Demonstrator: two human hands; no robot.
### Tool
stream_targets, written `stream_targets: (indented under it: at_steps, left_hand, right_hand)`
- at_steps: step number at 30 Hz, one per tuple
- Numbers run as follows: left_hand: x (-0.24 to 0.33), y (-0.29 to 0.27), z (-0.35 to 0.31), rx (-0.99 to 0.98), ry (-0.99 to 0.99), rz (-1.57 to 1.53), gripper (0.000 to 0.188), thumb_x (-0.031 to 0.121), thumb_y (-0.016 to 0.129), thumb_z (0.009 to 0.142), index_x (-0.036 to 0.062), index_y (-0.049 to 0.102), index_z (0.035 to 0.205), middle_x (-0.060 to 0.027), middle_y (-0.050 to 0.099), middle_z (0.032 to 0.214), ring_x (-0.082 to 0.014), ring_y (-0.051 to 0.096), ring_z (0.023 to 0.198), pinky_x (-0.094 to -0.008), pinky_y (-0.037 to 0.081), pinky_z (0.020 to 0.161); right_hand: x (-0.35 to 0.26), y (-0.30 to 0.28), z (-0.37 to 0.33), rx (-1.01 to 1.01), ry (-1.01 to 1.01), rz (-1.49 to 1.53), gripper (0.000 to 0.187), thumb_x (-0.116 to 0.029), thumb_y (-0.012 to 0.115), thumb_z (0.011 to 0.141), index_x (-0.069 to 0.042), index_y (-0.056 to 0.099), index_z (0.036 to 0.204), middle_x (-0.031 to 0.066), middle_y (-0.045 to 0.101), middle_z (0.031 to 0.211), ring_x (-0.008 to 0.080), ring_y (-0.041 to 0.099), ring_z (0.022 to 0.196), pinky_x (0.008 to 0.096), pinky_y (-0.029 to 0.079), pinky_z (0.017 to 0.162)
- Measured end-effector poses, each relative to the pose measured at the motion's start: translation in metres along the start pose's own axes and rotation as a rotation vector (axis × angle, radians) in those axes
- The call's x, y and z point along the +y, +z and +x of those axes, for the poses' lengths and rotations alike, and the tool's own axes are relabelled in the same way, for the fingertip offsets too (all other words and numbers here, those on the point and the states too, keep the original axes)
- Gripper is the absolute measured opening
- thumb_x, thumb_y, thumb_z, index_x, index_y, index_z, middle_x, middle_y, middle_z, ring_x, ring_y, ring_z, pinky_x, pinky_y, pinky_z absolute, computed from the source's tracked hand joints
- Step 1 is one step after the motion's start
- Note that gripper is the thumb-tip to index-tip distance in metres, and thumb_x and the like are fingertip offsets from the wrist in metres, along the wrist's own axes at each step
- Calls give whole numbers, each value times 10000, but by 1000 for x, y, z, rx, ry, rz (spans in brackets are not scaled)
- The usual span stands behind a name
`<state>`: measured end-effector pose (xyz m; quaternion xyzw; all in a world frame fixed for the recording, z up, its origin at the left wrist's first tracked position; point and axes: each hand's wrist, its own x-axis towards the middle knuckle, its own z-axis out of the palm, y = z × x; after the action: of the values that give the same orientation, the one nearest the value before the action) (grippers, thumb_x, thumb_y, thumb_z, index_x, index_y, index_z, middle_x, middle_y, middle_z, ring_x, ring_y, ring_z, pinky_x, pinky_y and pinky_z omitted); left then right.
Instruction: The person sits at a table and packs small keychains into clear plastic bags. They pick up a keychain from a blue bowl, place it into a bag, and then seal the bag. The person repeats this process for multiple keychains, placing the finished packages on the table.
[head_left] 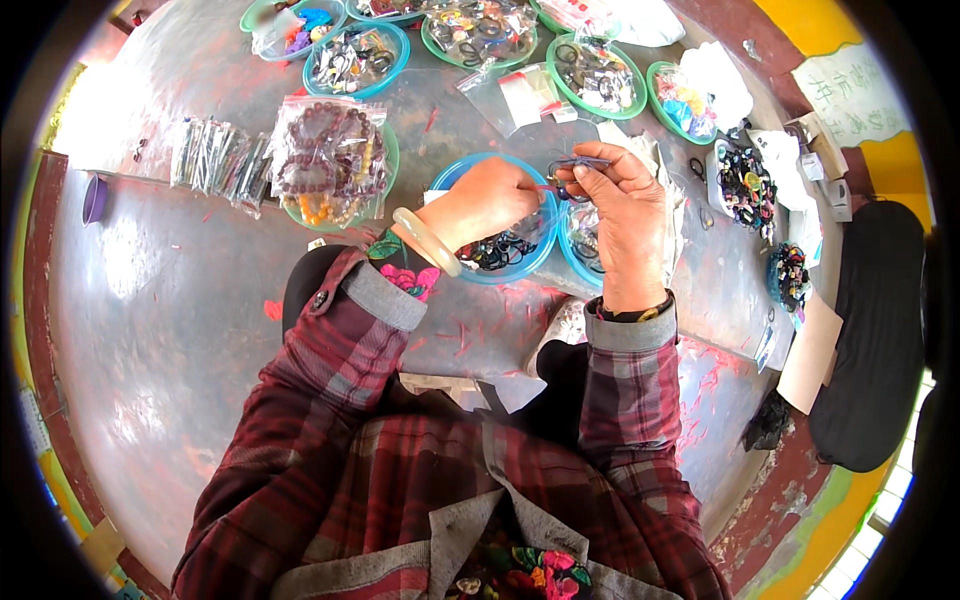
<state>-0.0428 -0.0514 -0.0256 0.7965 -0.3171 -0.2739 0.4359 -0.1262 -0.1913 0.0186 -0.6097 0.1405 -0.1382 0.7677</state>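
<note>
My right hand (630,220) is raised with its thumb and fingers pinched on a bundle of thin dark cord (580,162), whose loose ends stick out to the left. Close beside it, my left hand (485,205) is closed. A thin reddish strand (544,187) shows at its fingertips and runs toward the cord. Both hands are above two blue baskets. The left basket (551,240) holds dark cords with small beads (500,250); the right basket (566,252), partly behind my right hand, holds a clear bag of small items.
Bagged bead bracelets (330,150) lie in a green basket at the left, beside packets of thin sticks (220,160). Several baskets of bagged trinkets line the far side. A white tray of dark trinkets (745,185) and a black cushion (870,340) are at right. Red thread scraps (465,330) litter the floor.
</note>
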Motion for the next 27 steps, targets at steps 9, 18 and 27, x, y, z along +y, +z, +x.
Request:
stream_targets:
  at_steps: [9,18,27]
  left_hand:
    - [-6,-4,0,-21,66,-103,247,189,614,758,-18,653,886,-144,643,737,-141,579,667,-284,446,635]
    - [-10,-5,0,-1,66,-93,226,157,602,764,-13,660,900,-140,646,720,-150,602,646,-271,453,609]
    - [-21,0,3,46,257,139,119,162,613,738,52,653,763,-100,601,714,-255,588,637,-316,459,571]
  right_hand:
    - [1,2,-1,-102,47,-29,168,48,541,817,26,606,970,88,644,816,130,623,751,221,496,664]
    - [-5,-4,-3,-96,-102,-352,163,33,582,794,4,661,933,50,643,798,74,573,706,192,442,634]
    - [-8,-4,-4,-100,3,-255,178,38,595,776,4,671,934,42,649,774,64,556,678,191,439,602]
